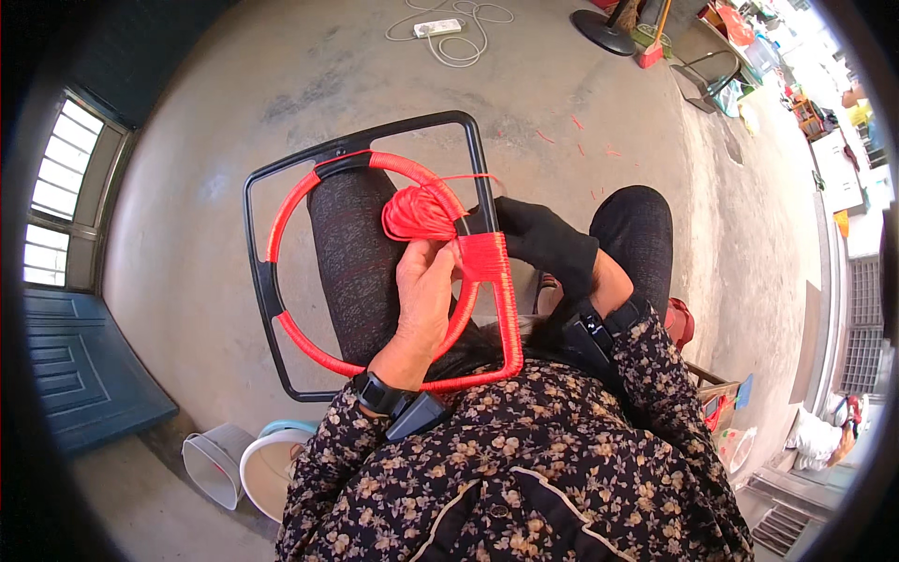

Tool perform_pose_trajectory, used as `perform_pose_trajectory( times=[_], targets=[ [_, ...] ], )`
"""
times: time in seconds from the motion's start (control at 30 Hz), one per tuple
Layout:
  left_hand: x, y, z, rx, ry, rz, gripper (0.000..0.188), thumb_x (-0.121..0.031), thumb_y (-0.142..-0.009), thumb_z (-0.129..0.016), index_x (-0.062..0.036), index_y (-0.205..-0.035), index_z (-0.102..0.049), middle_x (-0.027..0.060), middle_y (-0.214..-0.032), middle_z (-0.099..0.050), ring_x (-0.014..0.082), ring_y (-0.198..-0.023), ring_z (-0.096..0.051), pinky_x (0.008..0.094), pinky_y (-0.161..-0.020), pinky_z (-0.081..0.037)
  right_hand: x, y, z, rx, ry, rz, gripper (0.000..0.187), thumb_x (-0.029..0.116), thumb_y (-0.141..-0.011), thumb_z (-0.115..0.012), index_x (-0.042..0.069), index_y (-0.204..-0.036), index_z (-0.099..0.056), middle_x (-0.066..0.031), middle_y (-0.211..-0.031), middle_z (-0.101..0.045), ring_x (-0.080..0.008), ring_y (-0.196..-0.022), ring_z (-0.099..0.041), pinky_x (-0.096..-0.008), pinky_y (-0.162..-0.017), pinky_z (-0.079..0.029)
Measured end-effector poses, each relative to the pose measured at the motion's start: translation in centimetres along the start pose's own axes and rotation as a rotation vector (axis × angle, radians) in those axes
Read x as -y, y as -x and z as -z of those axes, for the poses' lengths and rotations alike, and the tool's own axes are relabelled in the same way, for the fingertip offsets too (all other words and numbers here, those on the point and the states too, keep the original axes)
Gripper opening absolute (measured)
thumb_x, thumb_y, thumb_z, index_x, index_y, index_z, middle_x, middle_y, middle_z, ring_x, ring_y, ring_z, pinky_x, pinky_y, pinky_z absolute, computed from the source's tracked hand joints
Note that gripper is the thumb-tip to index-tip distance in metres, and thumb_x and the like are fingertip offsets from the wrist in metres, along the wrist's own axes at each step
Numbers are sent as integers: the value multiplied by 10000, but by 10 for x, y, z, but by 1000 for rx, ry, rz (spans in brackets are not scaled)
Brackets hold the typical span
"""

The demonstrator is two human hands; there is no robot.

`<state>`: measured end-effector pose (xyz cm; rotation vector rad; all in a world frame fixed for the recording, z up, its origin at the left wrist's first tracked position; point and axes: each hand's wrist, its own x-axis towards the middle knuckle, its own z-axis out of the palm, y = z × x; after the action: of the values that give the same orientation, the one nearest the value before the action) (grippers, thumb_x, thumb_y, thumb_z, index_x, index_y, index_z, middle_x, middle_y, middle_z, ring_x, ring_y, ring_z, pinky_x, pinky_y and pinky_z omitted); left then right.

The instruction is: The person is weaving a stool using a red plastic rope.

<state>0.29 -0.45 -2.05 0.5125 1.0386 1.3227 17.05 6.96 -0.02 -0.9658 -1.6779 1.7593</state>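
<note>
A black metal frame (250, 225), squarish with rounded corners and a ring (295, 201) inside it, rests tilted over my lap. Red cord is wound closely round much of the ring, the lower right side and the right-hand joint; other stretches are bare black. My left hand (423, 300), bare, reaches inside the ring with its fingers closed at the underside of a bundle of red cord (412, 214). A loose strand crosses the frame's upper right side. My right hand (548, 242), in a black glove, is closed at the right bar, its fingertips partly hidden there.
Red cord scraps (581, 148) lie on the concrete floor ahead. Farther off are a white power strip (438, 28) with a coiled cable and a red broom (652, 54). Pale buckets (272, 473) stand at lower left, near a blue door (84, 356). A wooden crate (714, 393) is to my right.
</note>
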Motion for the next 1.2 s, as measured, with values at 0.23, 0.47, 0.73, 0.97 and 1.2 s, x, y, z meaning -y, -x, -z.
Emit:
perform_pose_trajectory(
  times=[0.23, 0.47, 0.73, 0.97, 1.2],
  targets=[
    [-1, -4, 4, 17, 175, 147, 136, -130, -922, -535, -60, -1031, -577, 12, -903, -635, 88, -755, -596, 230, -673, -493, -18, 0, 29, -231, 155, -90, 273, 118, -812, -664, 39, -1064, -594, -18, -940, -628, -102, -892, -583, -272, -807, -487],
    [-8, 2, -1, 9, 141, 33, 202, -183, -924, -554, -40, -1065, -576, -5, -863, -624, 53, -742, -575, 204, -667, -471, 2, 33, 32, -415, -458, 154, 254, 126, -834, -617, 31, -1065, -571, -47, -862, -622, -138, -788, -611, -274, -716, -502],
    [-2, -2, 0, 37, 113, 44, 151, -92, -901, -591, -46, -1044, -572, -6, -904, -640, 42, -743, -576, 190, -638, -452, 14, 63, 25, -448, -273, 153, 249, 104, -846, -581, 16, -1078, -561, -45, -883, -621, -126, -833, -601, -263, -748, -489],
    [1, -5, -1, 34, 111, 49, 116, -91, -903, -591, -48, -1009, -573, -6, -879, -641, 42, -719, -577, 185, -605, -450, 5, 28, 3, -214, -232, -264, 304, 159, -869, -610, 1, -1124, -568, -47, -787, -622, -118, -634, -592, -256, -582, -486],
    [4, -5, -2, 7, 25, -56, 116, -89, -892, -616, -33, -981, -568, 10, -847, -630, 42, -711, -573, 187, -605, -456, 45, 30, 1, -384, -304, -77, 250, 34, -818, -604, 9, -1065, -576, -13, -704, -573, -70, -599, -545, -244, -512, -441]
  ],
)
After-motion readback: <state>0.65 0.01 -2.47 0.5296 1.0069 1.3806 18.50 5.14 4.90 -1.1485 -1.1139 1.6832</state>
